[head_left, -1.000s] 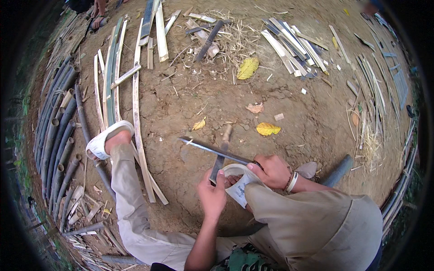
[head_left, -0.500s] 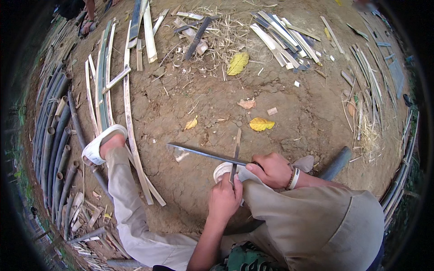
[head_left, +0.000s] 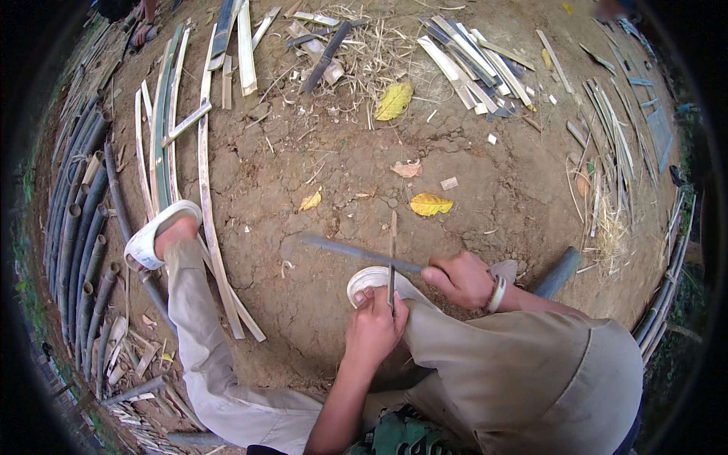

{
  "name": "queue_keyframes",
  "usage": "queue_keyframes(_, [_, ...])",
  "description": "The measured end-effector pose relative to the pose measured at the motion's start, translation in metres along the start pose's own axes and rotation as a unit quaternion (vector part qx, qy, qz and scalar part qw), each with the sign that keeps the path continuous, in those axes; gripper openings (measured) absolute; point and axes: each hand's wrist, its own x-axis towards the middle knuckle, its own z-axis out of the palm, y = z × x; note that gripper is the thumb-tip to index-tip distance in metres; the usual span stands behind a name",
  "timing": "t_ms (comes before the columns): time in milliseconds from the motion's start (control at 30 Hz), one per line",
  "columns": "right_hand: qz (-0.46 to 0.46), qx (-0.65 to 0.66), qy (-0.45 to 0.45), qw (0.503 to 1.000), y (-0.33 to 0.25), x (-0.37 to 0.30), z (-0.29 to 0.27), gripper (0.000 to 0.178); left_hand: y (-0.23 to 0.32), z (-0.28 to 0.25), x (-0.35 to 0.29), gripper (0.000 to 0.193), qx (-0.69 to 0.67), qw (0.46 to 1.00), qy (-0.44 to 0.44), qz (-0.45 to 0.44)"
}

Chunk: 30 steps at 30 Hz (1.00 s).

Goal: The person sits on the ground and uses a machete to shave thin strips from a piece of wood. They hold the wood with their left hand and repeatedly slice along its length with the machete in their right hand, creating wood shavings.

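Note:
My left hand [head_left: 374,326] is closed around the lower end of a narrow bamboo strip [head_left: 393,233], which points away from me over the ground. In my right hand [head_left: 464,280] is the handle of a long knife [head_left: 353,252], fingers wrapped round it beside my right knee. Its blade reaches out to the left and crosses the strip just beyond my left fingers. Motion blurs the blade, so I cannot tell whether it touches the strip. My right foot in a white sandal [head_left: 367,280] shows just behind the strip.
Dark bamboo poles [head_left: 80,227] lie stacked at the left. Long split strips [head_left: 208,197] stretch beside my left foot [head_left: 176,231]. Farther off are a pile of split bamboo [head_left: 474,64] and shavings [head_left: 371,53]. A thick bamboo piece [head_left: 559,271] lies beyond my right forearm.
The knife has slid to the right along with my right hand, and its blade is now blurred. My left hand keeps its hold on the strip. The whole view has shifted slightly.

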Motion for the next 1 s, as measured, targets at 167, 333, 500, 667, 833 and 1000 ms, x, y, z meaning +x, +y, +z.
queue_keyframes(167, [-0.045,0.002,-0.024,0.999,-0.008,0.001,-0.005,0.053,-0.007,0.005,0.0,0.018,-0.017,1.0,0.018,0.012])
queue_keyframes(333, [0.015,-0.103,-0.036,0.994,0.003,0.014,-0.009,0.052,-0.013,0.006,-0.005,0.017,-0.075,0.997,0.027,-0.012])
queue_keyframes(500, [-0.021,-0.09,-0.011,0.996,-0.02,0.005,-0.004,0.055,-0.015,0.003,-0.004,0.016,-0.069,0.996,0.048,-0.009])
queue_keyframes(667, [0.066,-0.123,-0.014,0.99,0.023,0.023,-0.011,0.057,-0.013,0.011,-0.005,0.017,-0.073,0.996,0.057,-0.01])
queue_keyframes(833, [0.066,-0.123,-0.01,0.99,0.025,0.023,-0.005,0.056,-0.015,0.011,-0.007,0.017,-0.082,0.996,0.044,-0.018])
queue_keyframes(1000, [0.051,-0.116,-0.031,0.992,0.02,0.026,-0.014,0.057,-0.019,0.012,-0.005,0.016,-0.089,0.994,0.053,-0.034])
